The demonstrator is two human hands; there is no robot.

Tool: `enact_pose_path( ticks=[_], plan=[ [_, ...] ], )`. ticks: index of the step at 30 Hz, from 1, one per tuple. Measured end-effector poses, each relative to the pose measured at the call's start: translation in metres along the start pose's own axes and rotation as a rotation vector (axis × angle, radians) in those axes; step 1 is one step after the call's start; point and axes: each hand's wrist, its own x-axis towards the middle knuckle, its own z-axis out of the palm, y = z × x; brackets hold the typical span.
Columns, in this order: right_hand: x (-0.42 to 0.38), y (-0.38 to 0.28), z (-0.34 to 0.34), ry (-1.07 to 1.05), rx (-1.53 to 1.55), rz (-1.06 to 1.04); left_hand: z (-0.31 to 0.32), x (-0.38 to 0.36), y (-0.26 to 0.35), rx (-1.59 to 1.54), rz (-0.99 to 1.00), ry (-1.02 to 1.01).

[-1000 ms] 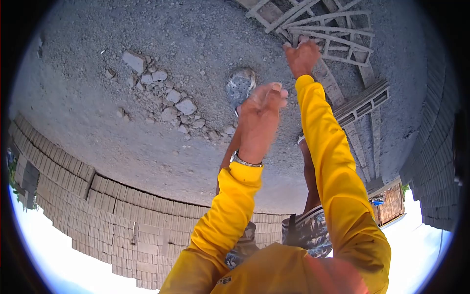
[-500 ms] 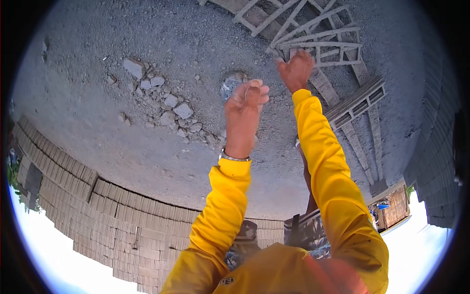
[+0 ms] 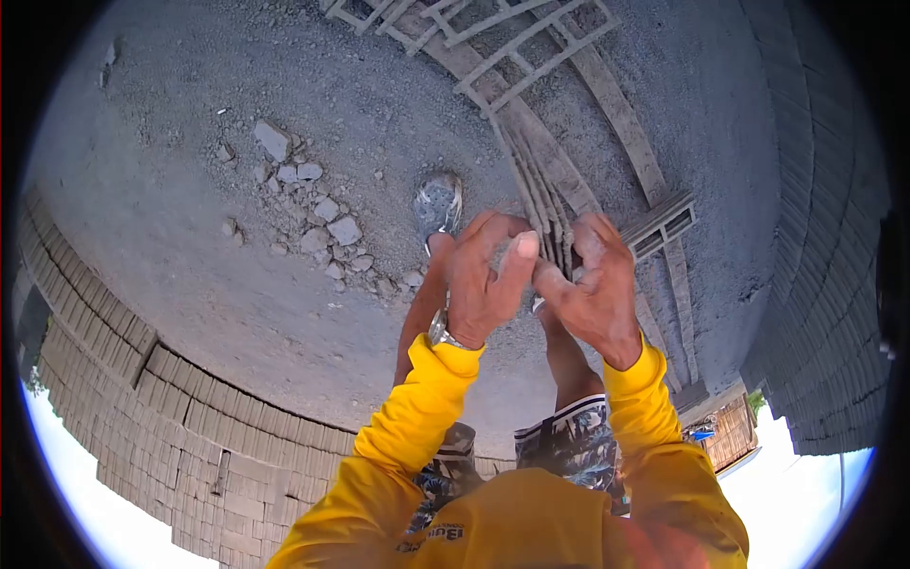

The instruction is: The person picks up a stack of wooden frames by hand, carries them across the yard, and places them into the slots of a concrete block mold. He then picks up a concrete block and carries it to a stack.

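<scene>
Both our hands, left hand (image 3: 485, 280) and right hand (image 3: 595, 284), touch, loosely curled and empty, above grey wooden slat frames (image 3: 531, 142) running lengthwise away over gravel

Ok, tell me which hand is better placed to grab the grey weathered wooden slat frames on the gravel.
Probably the right. The right hand sits directly in front of the grey wooden slat frames, fingers spread; the left hand is further to the side, over bare gravel. Both look empty.
</scene>
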Motion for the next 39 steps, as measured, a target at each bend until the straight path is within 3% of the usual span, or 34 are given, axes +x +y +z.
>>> enact_pose_path(
  ticks=[3,5,8,9,13,15,17,21,24,27,30,36,39],
  plan=[
    [0.018,-0.018,0.046,-0.086,0.013,-0.085,-0.027,-0.015,-0.007,0.153,-0.032,0.238],
    [0.032,-0.032,0.074,-0.096,0.000,-0.172,-0.046,-0.012,-0.015,0.190,0.091,0.357],
    [0.043,-0.055,0.110,-0.137,0.072,-0.300,-0.089,-0.020,-0.017,-0.019,-0.072,0.359],
    [0.044,-0.076,0.108,-0.341,0.004,-0.235,-0.099,-0.022,-0.008,-0.193,-0.128,0.388],
    [0.038,-0.105,0.114,-0.485,0.282,-0.332,-0.175,-0.043,-0.034,-0.619,-0.289,0.306],
    [0.064,-0.092,0.110,-0.495,0.510,-0.033,-0.196,-0.046,-0.051,-0.741,-0.302,0.335],
    [0.109,-0.034,0.136,-0.172,0.332,0.194,-0.209,-0.047,-0.054,-0.706,-0.253,0.360],
    [0.198,0.120,0.191,0.122,-0.463,-0.097,-0.211,-0.052,-0.047,-0.660,-0.273,0.488],
    [0.228,0.155,0.211,0.158,-0.810,-0.022,-0.213,-0.057,-0.042,-0.654,-0.300,0.510],
    [0.240,0.161,0.211,0.002,-0.939,-0.045,-0.224,-0.059,-0.040,-0.665,-0.313,0.495],
    [0.237,0.132,0.202,-0.010,-0.894,-0.010,-0.243,-0.055,-0.026,-0.611,-0.348,0.468],
    [0.282,0.090,0.184,0.411,-0.563,-0.093,-0.267,0.009,0.019,-0.546,-0.318,0.487],
    [0.319,0.084,0.202,0.374,-0.604,0.026,-0.282,0.033,0.034,-0.485,-0.350,0.455]
  ],
)
